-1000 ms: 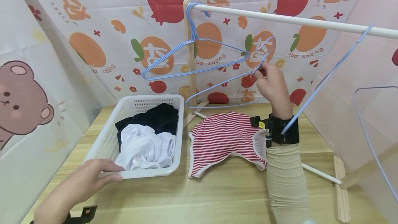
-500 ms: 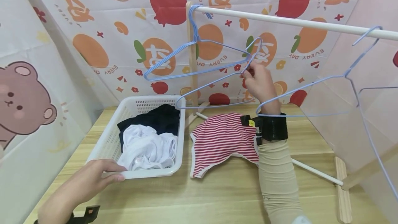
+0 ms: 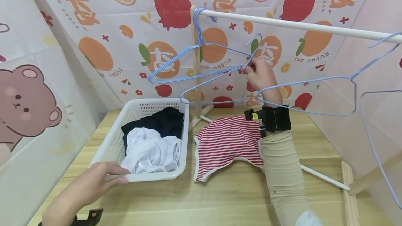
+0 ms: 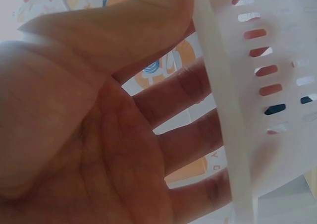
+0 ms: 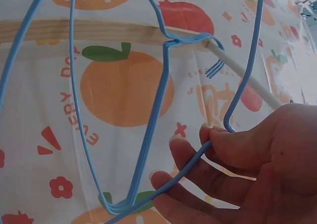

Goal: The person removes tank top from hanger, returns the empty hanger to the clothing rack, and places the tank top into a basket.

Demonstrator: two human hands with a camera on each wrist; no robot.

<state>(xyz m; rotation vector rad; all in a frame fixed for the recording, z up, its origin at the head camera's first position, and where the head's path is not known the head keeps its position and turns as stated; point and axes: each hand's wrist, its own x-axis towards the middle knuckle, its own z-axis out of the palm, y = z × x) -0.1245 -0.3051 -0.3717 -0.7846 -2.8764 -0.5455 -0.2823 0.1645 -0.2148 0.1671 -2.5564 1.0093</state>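
In the head view, my right hand (image 3: 262,76) pinches a blue wire hanger (image 3: 216,102) just below its hook. The right wrist view shows thumb and fingertips on that wire (image 5: 181,175). The hanger is off the rail, in front of several blue hangers (image 3: 197,27) bunched at the rail's left end. My left hand (image 3: 98,182) grips the near left corner of a white plastic basket (image 3: 157,176), its rim between thumb and fingers. Inside lie a white garment (image 3: 150,149) and a black garment (image 3: 161,121). A red-and-white striped garment (image 3: 226,145) lies flat below my right forearm.
A white rail (image 3: 282,23) on wooden posts (image 3: 197,90) crosses above the wooden table (image 3: 220,201). At right, one blue hanger (image 3: 355,93) hangs in front of my right forearm, with part of another (image 3: 373,145) beyond. Printed fabric (image 3: 122,55) closes off the back.
My right hand has moved left with its hanger, towards the bunched hangers. The hanger on the right has swung round and shifted rightward. My left hand keeps its grip on the basket.
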